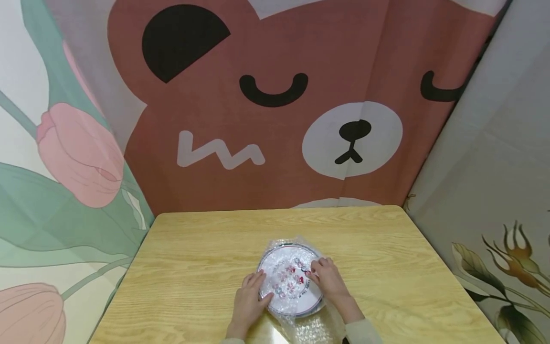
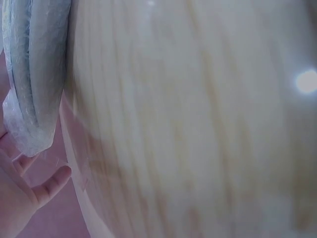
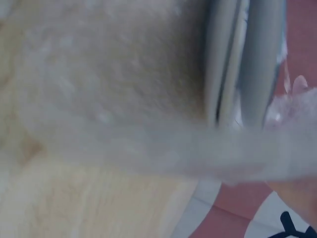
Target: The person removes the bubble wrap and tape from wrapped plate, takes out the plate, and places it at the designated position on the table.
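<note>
A stack of round white plates with a red floral print and curved lettering lies on the table. Clear bubble wrap surrounds it and spreads out below, toward the near edge. My left hand rests against the stack's left rim with fingers extended and thumb apart. In the left wrist view, that hand is beside the wrapped rim. At the upper right rim, my right hand has curled fingers and pinches the wrap. The right wrist view shows layered plate rims behind blurred wrap.
The light wooden table extends around the stack on both sides and behind. A brown bear-print cloth hangs at the back edge. Flowered cloths hang at the left and right.
</note>
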`<state>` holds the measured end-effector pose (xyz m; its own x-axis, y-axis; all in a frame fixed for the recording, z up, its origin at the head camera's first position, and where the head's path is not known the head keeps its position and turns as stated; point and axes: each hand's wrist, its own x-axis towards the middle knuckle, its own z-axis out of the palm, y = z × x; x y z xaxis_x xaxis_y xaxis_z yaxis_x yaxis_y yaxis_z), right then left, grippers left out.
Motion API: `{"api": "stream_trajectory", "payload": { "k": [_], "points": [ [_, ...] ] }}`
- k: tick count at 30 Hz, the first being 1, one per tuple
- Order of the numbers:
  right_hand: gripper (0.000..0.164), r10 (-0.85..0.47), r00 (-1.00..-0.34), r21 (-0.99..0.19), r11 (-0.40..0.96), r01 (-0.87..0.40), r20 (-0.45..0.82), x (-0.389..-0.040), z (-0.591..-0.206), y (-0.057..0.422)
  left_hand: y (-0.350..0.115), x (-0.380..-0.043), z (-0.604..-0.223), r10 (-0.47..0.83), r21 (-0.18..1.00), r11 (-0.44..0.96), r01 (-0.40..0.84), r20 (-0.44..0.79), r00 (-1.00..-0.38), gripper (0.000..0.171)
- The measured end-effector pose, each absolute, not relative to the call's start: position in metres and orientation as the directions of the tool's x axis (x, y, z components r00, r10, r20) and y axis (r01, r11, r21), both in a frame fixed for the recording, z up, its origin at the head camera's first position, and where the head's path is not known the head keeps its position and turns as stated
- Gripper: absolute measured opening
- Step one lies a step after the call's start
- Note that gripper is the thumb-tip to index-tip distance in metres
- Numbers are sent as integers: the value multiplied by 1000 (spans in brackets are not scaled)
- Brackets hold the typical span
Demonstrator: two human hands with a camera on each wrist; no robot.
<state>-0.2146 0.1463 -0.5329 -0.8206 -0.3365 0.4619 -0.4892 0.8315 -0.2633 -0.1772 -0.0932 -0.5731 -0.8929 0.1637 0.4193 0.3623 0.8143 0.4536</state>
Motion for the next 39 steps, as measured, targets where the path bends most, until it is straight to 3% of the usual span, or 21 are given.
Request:
{"api": "stream_trajectory", "payload": {
  "k": [4, 15, 22, 28, 35, 39],
  "points": [
    [22, -354, -809, -310, 792, -526, 470, -218, -530, 148, -95, -178, -573, 157, 448, 819, 357, 424, -892, 52],
    [26, -324, -882, -427, 783, -453, 341, -224, -536, 153, -94, -177, -574, 167, 453, 820, 350, 396, -903, 52],
    [10, -322, -902, -578, 692, -432, 288, -225, -528, 162, -94, -177, -575, 169, 455, 811, 368, 421, -891, 52],
    [16, -399, -842, -515, 668, -538, 363, -228, -524, 173, -95, -178, -576, 163, 457, 807, 375, 437, -884, 52],
    [10, -270, -871, -484, 745, -459, 411, -223, -527, 175, -93, -179, -576, 179, 432, 811, 395, 459, -870, 52],
    [5, -261, -879, -448, 781, -435, 399, -220, -524, 177, -93, -178, -574, 178, 444, 807, 389, 445, -878, 52]
  ]
}}
